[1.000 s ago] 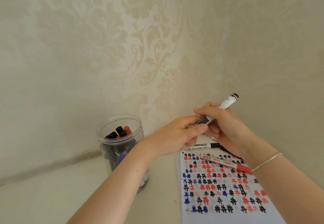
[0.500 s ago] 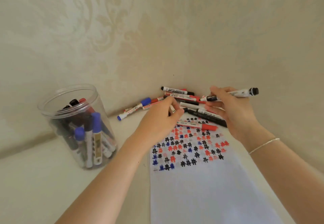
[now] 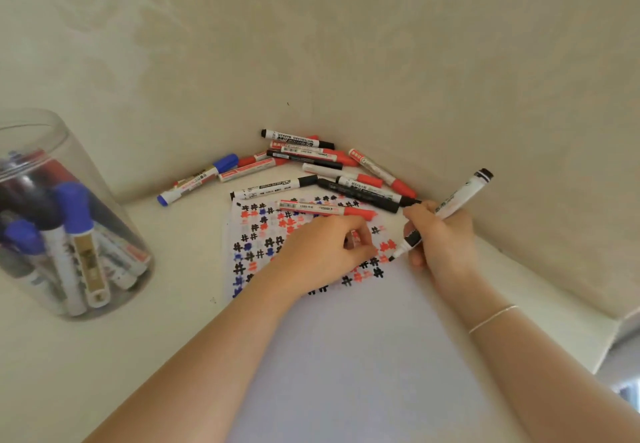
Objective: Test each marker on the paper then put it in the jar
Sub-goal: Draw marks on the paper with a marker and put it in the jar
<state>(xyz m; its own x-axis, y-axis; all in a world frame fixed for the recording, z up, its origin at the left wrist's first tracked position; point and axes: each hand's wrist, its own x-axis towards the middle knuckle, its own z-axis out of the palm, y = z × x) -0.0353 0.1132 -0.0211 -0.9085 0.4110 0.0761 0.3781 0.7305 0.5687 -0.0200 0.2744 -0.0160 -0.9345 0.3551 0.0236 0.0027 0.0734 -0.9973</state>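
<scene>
My right hand [image 3: 441,240] grips an uncapped black whiteboard marker [image 3: 457,196], tilted, with its tip down on the white paper [image 3: 363,338] at the right edge of the rows of black, red and blue hash marks. My left hand [image 3: 322,252] rests on the marked part of the paper with its fingers curled round a small piece that looks like the marker's cap [image 3: 354,240]. The clear plastic jar [image 3: 114,231] stands at the left and holds several markers with blue, black and red caps.
Several capped markers [image 3: 311,158] lie piled in the corner where the two beige walls meet, just beyond the paper. One red marker [image 3: 325,209] lies across the paper's top. The table edge drops off at the right [image 3: 609,338].
The view has tipped down from the wall to the table. My right hand has brought the marker from mid-air down to the paper. My left hand has lowered onto the paper.
</scene>
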